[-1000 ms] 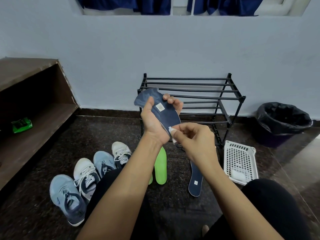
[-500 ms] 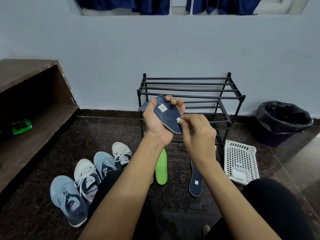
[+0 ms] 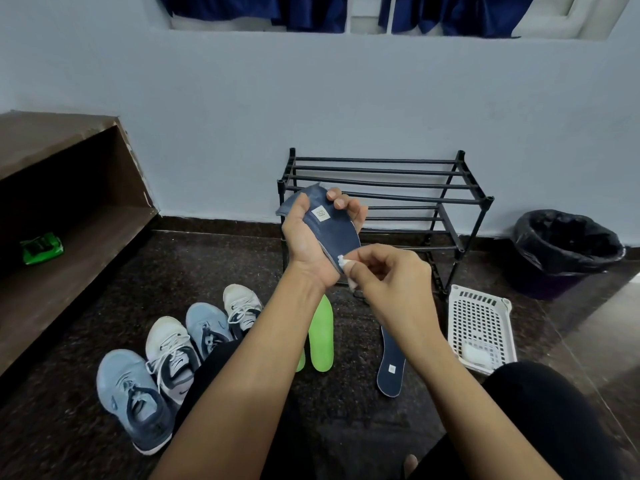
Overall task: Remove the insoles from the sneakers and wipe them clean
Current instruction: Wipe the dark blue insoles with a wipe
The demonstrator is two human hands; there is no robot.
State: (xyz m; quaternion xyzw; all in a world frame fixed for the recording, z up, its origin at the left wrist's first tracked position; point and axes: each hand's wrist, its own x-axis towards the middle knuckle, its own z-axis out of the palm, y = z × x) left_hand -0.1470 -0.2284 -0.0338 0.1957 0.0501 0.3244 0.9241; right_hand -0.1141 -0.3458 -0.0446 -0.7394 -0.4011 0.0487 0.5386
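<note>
My left hand grips a dark blue insole with a small white label, held up in front of the shoe rack. My right hand pinches a small white wipe against the insole's lower end. On the floor lie a second dark blue insole and two green insoles, one mostly hidden by my left forearm. Several sneakers, blue and white, stand in a row at the lower left.
A black metal shoe rack stands against the wall. A white perforated basket holding a white packet lies at the right, with a bin lined in black beyond it. A wooden shelf with a green packet is at the left.
My right hand slid the wipe along the insole, up toward its middle and back down to its lower end. My left hand tilted the insole slightly.
</note>
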